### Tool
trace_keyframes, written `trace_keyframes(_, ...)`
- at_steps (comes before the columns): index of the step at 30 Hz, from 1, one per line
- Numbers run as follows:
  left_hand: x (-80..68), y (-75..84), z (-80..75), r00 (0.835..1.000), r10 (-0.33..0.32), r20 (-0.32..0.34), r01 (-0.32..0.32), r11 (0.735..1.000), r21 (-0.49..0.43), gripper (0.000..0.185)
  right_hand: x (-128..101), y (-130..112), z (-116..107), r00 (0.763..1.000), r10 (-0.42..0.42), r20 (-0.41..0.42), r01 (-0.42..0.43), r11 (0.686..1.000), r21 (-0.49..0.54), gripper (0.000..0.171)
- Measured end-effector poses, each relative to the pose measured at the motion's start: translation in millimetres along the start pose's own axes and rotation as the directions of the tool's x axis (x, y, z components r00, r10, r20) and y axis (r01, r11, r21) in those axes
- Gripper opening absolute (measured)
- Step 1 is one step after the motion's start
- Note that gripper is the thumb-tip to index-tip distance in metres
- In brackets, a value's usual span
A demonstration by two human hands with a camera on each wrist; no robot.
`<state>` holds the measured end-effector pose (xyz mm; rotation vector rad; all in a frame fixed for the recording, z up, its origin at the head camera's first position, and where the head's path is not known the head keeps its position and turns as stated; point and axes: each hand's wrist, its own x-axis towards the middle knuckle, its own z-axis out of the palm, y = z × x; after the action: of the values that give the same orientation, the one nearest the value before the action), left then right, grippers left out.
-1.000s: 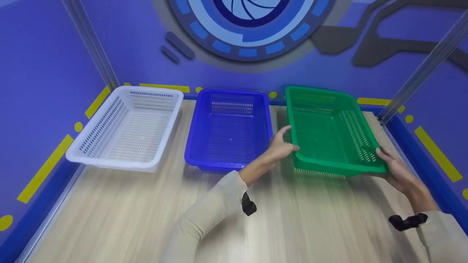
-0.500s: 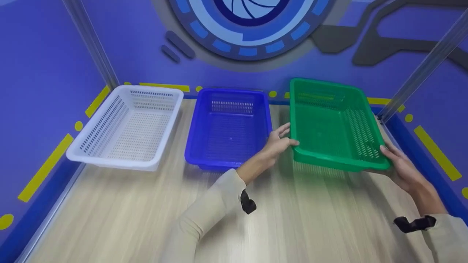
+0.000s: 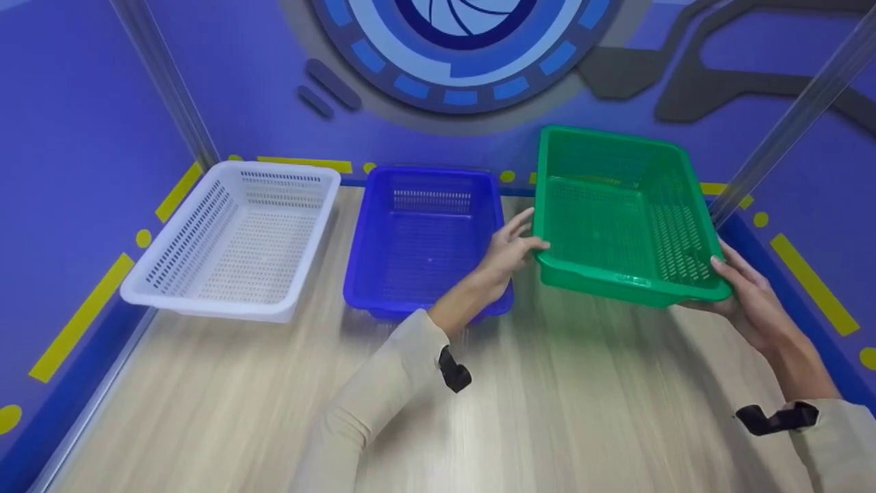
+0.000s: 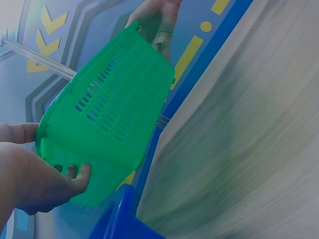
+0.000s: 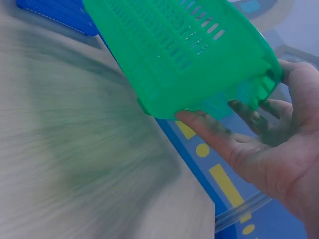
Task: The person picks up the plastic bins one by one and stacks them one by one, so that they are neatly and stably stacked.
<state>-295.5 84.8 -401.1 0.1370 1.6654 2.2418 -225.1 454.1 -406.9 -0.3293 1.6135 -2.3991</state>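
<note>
A green plastic basket (image 3: 595, 219) with slotted walls is held up off the table between both hands, tilted with its far end higher. My left hand (image 3: 506, 253) grips its left side, thumb over the rim and fingers against the outer wall, as the left wrist view also shows. At the near right corner my right hand (image 3: 756, 301) holds the rim with the thumb on top; in the right wrist view its fingers (image 5: 214, 134) reach under the basket. Just left of the green basket, a blue basket (image 3: 352, 274) stands on the table, partly overlapped by my left forearm.
A white basket (image 3: 294, 305) stands at the left of the wooden table (image 3: 260, 397). Blue printed panels (image 3: 239, 82) with metal corner posts (image 3: 171, 82) enclose the back and sides. The green basket is close to the back panel.
The green basket has risen higher off the table, its far end going up against the back panel. Both hands keep their hold and move up with it. The blue and white baskets stay put.
</note>
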Motion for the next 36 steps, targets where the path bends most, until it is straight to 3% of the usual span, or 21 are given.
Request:
trace_keyframes(5, -0.6, 6.3, -5.5, 1.0, 0.02, 0.014, -0.019, 0.999, -0.037, 0.069, 3, 0, 7, 0.999, -0.027, -0.019, 0.027, 1.0, -0.01, 0.057)
trace_keyframes(19, -5.8, 20.7, -20.8, 0.999, 0.045, -0.004, -0.045, 0.999, 0.015, 0.065, 13, -2, 24, 0.998, -0.069, -0.001, 0.069, 0.996, -0.064, 0.056)
trace_keyframes(28, -8.9, 29.5, -30.9, 0.998, 0.068, -0.011, -0.068, 0.997, -0.034, 0.065, 23, 0, 35, 0.996, -0.08, 0.03, 0.082, 0.993, -0.09, 0.055)
trace_keyframes(36, -17.9, 36.5, -46.9, 0.997, 0.079, -0.009, -0.079, 0.997, -0.018, 0.067, 32, 2, 49, 0.989, -0.095, 0.112, 0.104, 0.992, -0.076, 0.054)
